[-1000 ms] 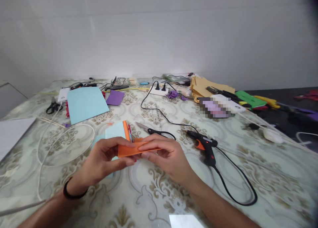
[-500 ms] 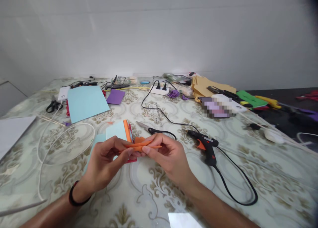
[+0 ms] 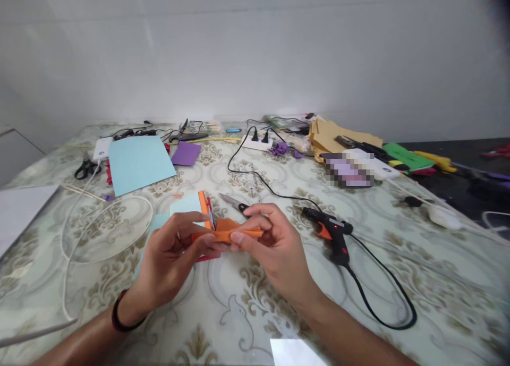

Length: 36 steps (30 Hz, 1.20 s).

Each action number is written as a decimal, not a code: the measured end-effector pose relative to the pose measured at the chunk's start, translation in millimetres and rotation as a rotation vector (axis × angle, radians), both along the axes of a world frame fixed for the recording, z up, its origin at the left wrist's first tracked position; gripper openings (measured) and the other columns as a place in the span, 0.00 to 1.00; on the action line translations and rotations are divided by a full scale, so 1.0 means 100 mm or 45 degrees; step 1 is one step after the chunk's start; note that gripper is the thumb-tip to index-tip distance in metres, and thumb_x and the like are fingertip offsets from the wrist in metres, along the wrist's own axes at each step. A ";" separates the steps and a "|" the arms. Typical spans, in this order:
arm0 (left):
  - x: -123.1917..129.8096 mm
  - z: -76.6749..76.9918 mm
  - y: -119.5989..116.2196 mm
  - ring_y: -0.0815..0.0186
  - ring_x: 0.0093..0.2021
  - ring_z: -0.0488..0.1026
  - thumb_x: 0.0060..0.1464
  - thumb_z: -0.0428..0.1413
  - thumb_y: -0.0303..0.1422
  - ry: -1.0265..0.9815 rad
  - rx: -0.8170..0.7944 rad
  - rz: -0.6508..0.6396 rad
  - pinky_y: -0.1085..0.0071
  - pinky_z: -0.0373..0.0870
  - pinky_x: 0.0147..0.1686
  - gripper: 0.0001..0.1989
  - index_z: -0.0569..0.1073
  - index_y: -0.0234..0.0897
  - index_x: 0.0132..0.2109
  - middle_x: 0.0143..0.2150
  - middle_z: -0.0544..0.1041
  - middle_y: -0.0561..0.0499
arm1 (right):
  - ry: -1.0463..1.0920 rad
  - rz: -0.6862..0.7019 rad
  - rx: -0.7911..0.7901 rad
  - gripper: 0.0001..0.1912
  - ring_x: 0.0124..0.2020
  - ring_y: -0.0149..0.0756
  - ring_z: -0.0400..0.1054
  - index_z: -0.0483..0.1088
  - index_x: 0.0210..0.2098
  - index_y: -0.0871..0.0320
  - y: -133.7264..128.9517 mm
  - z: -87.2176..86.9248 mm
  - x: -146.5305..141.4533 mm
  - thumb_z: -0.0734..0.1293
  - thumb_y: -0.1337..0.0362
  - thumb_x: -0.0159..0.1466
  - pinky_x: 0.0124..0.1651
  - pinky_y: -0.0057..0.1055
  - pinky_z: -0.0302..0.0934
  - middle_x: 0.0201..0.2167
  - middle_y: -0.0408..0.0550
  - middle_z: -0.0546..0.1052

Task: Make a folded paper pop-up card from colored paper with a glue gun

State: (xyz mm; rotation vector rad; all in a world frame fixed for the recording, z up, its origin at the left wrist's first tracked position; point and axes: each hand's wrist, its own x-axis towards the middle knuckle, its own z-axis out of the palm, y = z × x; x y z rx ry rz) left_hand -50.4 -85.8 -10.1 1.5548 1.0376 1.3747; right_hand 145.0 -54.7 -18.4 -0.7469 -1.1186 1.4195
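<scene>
Between my hands is a folded orange paper piece. My left hand pinches its left part, thumb in front. My right hand pinches the right part between thumb and fingers. Behind my left hand lies a light blue paper piece with an orange strip and red edging, partly hidden by the fingers. Scissors rest just beyond my right hand, their handles mostly covered. To the right, a black glue gun with an orange trigger lies on its side.
A light blue sheet and a purple piece lie at the back left. A white power strip sits at the back middle. Brown paper, a phone and green material are at the right. Cables cross the patterned cloth.
The orange piece has turned flatter toward the camera between my fingers. My right hand's fingers have lifted slightly and now cover the scissors' handles more.
</scene>
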 end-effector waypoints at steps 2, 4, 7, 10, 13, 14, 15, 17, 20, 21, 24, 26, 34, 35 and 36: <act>-0.03 0.00 0.02 0.67 0.37 0.88 0.67 0.60 0.25 0.203 0.149 0.031 0.76 0.86 0.39 0.13 0.80 0.45 0.54 0.40 0.89 0.56 | 0.012 0.007 -0.012 0.20 0.29 0.33 0.80 0.75 0.45 0.51 0.01 -0.01 0.01 0.83 0.59 0.58 0.36 0.29 0.74 0.28 0.39 0.84; -0.07 0.00 0.03 0.69 0.37 0.88 0.66 0.61 0.24 0.387 0.301 0.076 0.79 0.84 0.40 0.14 0.83 0.46 0.53 0.40 0.89 0.57 | 0.041 0.035 -0.056 0.16 0.30 0.33 0.81 0.78 0.42 0.52 0.03 -0.04 0.03 0.83 0.61 0.58 0.37 0.27 0.74 0.29 0.40 0.85; -0.09 0.02 0.03 0.69 0.34 0.87 0.64 0.64 0.24 0.522 0.425 0.156 0.81 0.82 0.36 0.12 0.84 0.46 0.49 0.39 0.89 0.58 | 0.118 0.087 -0.135 0.11 0.29 0.31 0.80 0.81 0.37 0.52 0.06 -0.07 0.04 0.83 0.60 0.58 0.36 0.26 0.73 0.27 0.40 0.84; -0.06 0.03 0.03 0.69 0.33 0.87 0.63 0.66 0.28 0.591 0.367 0.139 0.82 0.80 0.31 0.07 0.82 0.44 0.46 0.38 0.89 0.58 | 0.105 0.109 -0.130 0.09 0.28 0.30 0.78 0.83 0.32 0.52 0.06 -0.06 0.03 0.84 0.59 0.56 0.35 0.26 0.73 0.25 0.40 0.83; -0.02 0.04 0.03 0.71 0.32 0.86 0.67 0.62 0.29 0.671 0.210 -0.044 0.82 0.79 0.31 0.06 0.81 0.43 0.49 0.37 0.89 0.58 | 0.030 0.116 -0.081 0.10 0.28 0.33 0.78 0.83 0.29 0.53 0.04 -0.01 0.00 0.84 0.60 0.55 0.35 0.29 0.75 0.26 0.41 0.83; -0.02 0.04 0.02 0.72 0.31 0.86 0.68 0.59 0.28 0.694 0.179 -0.097 0.83 0.78 0.32 0.07 0.81 0.43 0.48 0.35 0.88 0.59 | 0.009 0.120 -0.074 0.10 0.28 0.33 0.79 0.83 0.29 0.53 0.03 0.00 -0.01 0.84 0.59 0.55 0.34 0.30 0.75 0.27 0.41 0.84; -0.01 0.04 0.02 0.73 0.30 0.85 0.70 0.57 0.28 0.706 0.166 -0.125 0.83 0.78 0.32 0.08 0.81 0.42 0.47 0.33 0.87 0.59 | -0.005 0.119 -0.069 0.10 0.28 0.34 0.79 0.83 0.29 0.53 0.02 0.02 -0.01 0.84 0.59 0.55 0.34 0.30 0.75 0.27 0.42 0.84; -0.01 0.04 0.00 0.74 0.27 0.84 0.71 0.54 0.28 0.696 0.165 -0.113 0.84 0.76 0.31 0.10 0.81 0.40 0.44 0.28 0.85 0.60 | -0.033 0.113 -0.065 0.09 0.28 0.34 0.79 0.83 0.30 0.53 0.00 0.03 -0.02 0.83 0.57 0.57 0.36 0.31 0.76 0.28 0.43 0.84; 0.00 0.05 -0.04 0.75 0.24 0.82 0.72 0.54 0.31 0.642 0.133 -0.087 0.84 0.75 0.29 0.12 0.81 0.38 0.40 0.25 0.83 0.58 | -0.071 0.115 -0.064 0.08 0.29 0.35 0.80 0.85 0.33 0.53 -0.01 0.03 -0.01 0.80 0.56 0.61 0.38 0.32 0.77 0.29 0.44 0.85; 0.00 0.06 -0.05 0.75 0.23 0.81 0.72 0.54 0.31 0.624 0.114 -0.096 0.84 0.74 0.29 0.14 0.81 0.38 0.38 0.24 0.82 0.58 | -0.083 0.122 -0.065 0.08 0.29 0.35 0.80 0.85 0.34 0.54 -0.01 0.03 0.00 0.79 0.56 0.62 0.38 0.32 0.77 0.28 0.44 0.85; 0.03 0.07 -0.05 0.75 0.23 0.80 0.73 0.52 0.32 0.588 0.048 -0.141 0.83 0.74 0.29 0.16 0.79 0.38 0.36 0.24 0.82 0.57 | -0.137 0.093 -0.052 0.06 0.27 0.35 0.80 0.85 0.33 0.54 0.00 0.02 0.03 0.77 0.59 0.64 0.38 0.32 0.76 0.26 0.43 0.84; 0.03 0.08 -0.03 0.75 0.23 0.80 0.73 0.50 0.31 0.594 0.021 -0.138 0.83 0.73 0.28 0.16 0.78 0.37 0.37 0.24 0.82 0.57 | -0.175 0.036 -0.023 0.06 0.27 0.35 0.80 0.85 0.34 0.54 0.02 0.03 0.05 0.76 0.59 0.65 0.37 0.31 0.76 0.24 0.43 0.84; -0.03 0.09 0.04 0.75 0.19 0.71 0.69 0.54 0.29 0.885 0.186 -0.029 0.81 0.65 0.24 0.12 0.79 0.39 0.37 0.22 0.77 0.59 | -0.490 0.154 0.180 0.04 0.32 0.34 0.81 0.86 0.35 0.51 0.06 0.06 0.11 0.76 0.67 0.62 0.36 0.27 0.73 0.32 0.42 0.87; -0.04 0.09 0.05 0.75 0.20 0.71 0.69 0.54 0.29 0.900 0.199 -0.023 0.80 0.64 0.24 0.12 0.80 0.39 0.37 0.23 0.78 0.59 | -0.514 0.153 0.188 0.04 0.30 0.34 0.80 0.86 0.34 0.52 0.06 0.07 0.11 0.75 0.66 0.63 0.35 0.27 0.73 0.31 0.42 0.86; -0.05 0.10 0.05 0.75 0.20 0.70 0.69 0.55 0.30 0.908 0.201 -0.017 0.80 0.63 0.24 0.12 0.80 0.39 0.37 0.23 0.78 0.59 | -0.518 0.154 0.179 0.05 0.28 0.34 0.79 0.86 0.34 0.52 0.05 0.07 0.12 0.75 0.66 0.64 0.33 0.27 0.73 0.30 0.42 0.86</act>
